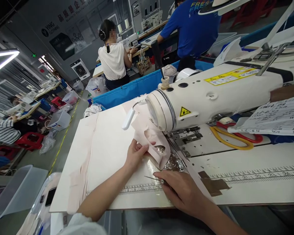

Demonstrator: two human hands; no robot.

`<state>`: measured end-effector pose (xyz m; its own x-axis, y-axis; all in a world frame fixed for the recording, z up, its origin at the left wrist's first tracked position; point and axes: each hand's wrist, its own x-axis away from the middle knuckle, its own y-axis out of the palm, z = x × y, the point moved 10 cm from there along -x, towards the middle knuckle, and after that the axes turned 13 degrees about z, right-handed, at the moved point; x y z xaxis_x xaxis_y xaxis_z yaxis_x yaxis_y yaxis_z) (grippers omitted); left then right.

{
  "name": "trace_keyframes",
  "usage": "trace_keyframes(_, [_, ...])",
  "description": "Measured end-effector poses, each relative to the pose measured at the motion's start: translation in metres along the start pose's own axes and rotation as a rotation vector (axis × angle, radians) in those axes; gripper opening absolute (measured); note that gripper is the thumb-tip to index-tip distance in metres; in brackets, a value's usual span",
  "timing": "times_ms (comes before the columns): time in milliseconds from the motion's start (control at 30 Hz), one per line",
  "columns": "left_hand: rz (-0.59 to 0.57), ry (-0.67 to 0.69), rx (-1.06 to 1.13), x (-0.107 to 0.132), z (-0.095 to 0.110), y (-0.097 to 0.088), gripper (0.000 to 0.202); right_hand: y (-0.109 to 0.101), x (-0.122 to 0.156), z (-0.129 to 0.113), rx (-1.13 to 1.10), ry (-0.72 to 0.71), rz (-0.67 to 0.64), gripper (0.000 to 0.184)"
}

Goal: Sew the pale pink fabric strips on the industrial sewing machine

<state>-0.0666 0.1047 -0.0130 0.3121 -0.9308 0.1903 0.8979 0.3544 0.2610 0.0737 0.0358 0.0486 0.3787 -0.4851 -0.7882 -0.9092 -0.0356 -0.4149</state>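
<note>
A pale pink fabric piece (152, 133) lies bunched and curved beside the head of a white sewing machine (181, 101). My left hand (136, 155) pinches the near left edge of this fabric between thumb and fingers. Close to the table's front edge, my right hand (180, 189) is closed around a thin pointed metal tool (153, 178), its tip aimed left. Its handle is mostly hidden in my fingers, so the exact kind does not show. Shiny brown tape (173, 163) covers the machine bed beneath the fabric's right edge.
A white lamp (128, 119) hangs over the white table (112, 140). Pale fabric strips (80, 173) lie along its left side. Handwritten paper (274, 114) and a yellow cord (231, 138) sit at the right. Behind runs a blue cloth bin (129, 93); co-workers sit beyond.
</note>
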Motion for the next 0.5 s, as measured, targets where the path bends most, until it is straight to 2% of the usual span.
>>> trace_keyframes(33, [0.005, -0.015, -0.004, -0.009, 0.005, 0.000, 0.060, 0.000, -0.001, -0.001, 0.005, -0.002, 0.000, 0.030])
trace_keyframes(100, [0.099, -0.009, -0.012, -0.041, 0.028, -0.010, 0.046, -0.001, -0.002, -0.001, 0.006, 0.003, -0.003, 0.031])
trace_keyframes(133, [0.190, 0.026, -0.013, -0.061, 0.048, -0.021, 0.036, -0.001, -0.002, -0.001, 0.007, 0.006, -0.004, 0.031])
trace_keyframes(167, [0.346, 0.077, -0.021, -0.082, 0.071, -0.039, 0.025, -0.001, -0.002, -0.001, 0.008, 0.009, -0.003, 0.031])
trace_keyframes(200, [0.427, 0.098, -0.027, -0.102, 0.091, -0.051, 0.020, 0.000, -0.002, -0.001, 0.008, 0.008, -0.004, 0.031])
trace_keyframes(300, [0.522, 0.132, -0.060, -0.145, 0.138, -0.078, 0.024, -0.001, -0.002, 0.001, 0.016, 0.005, 0.019, 0.030])
trace_keyframes(333, [0.527, 0.126, -0.087, -0.150, 0.145, -0.087, 0.027, -0.001, -0.001, 0.003, 0.017, 0.011, 0.022, 0.030])
trace_keyframes(400, [0.508, 0.116, -0.155, -0.143, 0.151, -0.103, 0.028, 0.001, 0.000, 0.007, 0.007, 0.021, 0.014, 0.030])
trace_keyframes(500, [0.445, 0.126, -0.252, -0.100, 0.151, -0.133, 0.017, 0.008, 0.003, 0.011, -0.034, 0.018, -0.029, 0.029])
